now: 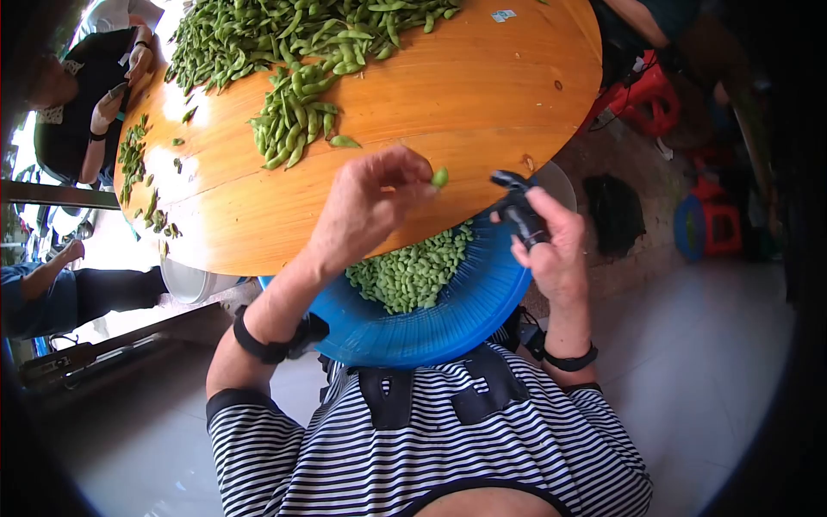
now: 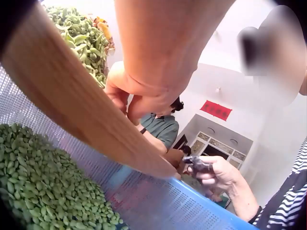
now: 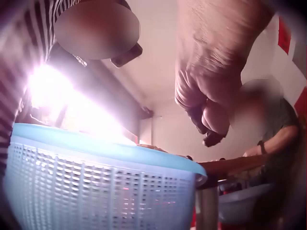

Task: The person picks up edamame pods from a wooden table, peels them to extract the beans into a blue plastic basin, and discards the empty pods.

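My left hand [image 1: 370,198] is over the near edge of the wooden table, a green edamame pod [image 1: 440,177] pinched at its fingertips. Most of that pod is hidden by the fingers. To its right, my right hand [image 1: 558,250] hangs in the air beside the table edge, fingers loosely bent. Black coverings [image 1: 523,220] wrap its thumb and a fingertip, and nothing shows between them. Below both hands sits a blue plastic basket [image 1: 491,302] with shelled green beans [image 1: 409,276] heaped inside. The left wrist view shows the left hand [image 2: 148,93] above the table rim.
A big pile of pods [image 1: 258,39] covers the far side of the wooden table [image 1: 457,95], with a smaller heap [image 1: 297,116] nearer. Scattered scraps [image 1: 133,159] lie at the left. People sit around the table. Red stools [image 1: 646,99] stand on the right.
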### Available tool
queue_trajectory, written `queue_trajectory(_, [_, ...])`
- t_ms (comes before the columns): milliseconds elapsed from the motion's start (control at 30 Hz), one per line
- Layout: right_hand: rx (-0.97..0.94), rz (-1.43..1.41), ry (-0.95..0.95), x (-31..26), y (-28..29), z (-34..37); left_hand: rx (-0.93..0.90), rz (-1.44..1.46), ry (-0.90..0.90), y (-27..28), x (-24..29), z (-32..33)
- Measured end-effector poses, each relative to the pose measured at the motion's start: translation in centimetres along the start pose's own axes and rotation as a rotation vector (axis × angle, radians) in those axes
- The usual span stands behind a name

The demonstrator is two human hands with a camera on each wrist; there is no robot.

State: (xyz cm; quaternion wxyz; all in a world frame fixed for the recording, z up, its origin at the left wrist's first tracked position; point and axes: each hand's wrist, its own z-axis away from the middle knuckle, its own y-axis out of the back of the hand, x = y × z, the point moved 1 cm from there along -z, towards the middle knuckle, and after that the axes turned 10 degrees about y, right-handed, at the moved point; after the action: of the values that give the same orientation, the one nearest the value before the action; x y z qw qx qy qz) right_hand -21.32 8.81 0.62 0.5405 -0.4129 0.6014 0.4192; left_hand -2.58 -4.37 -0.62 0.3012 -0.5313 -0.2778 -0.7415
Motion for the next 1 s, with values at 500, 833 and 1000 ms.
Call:
queue_trajectory(500, [-0.297,-0.3,-0.102,1.2,-3.2,0.0,0.218,-0.013,-0.098,-2.0,-2.8,4.5])
queue_trajectory(833, [-0.454,-0.714,-0.263,3.4,-1.8,-0.4,-0.302,0.848,0.277,-2.3,-2.8,5.1])
queue_trajectory(1000, [-0.57,0.173,0.397,0.9,-1.7,-0.3,-0.23,0.288,0.287,-0.9,-3.0,6.6])
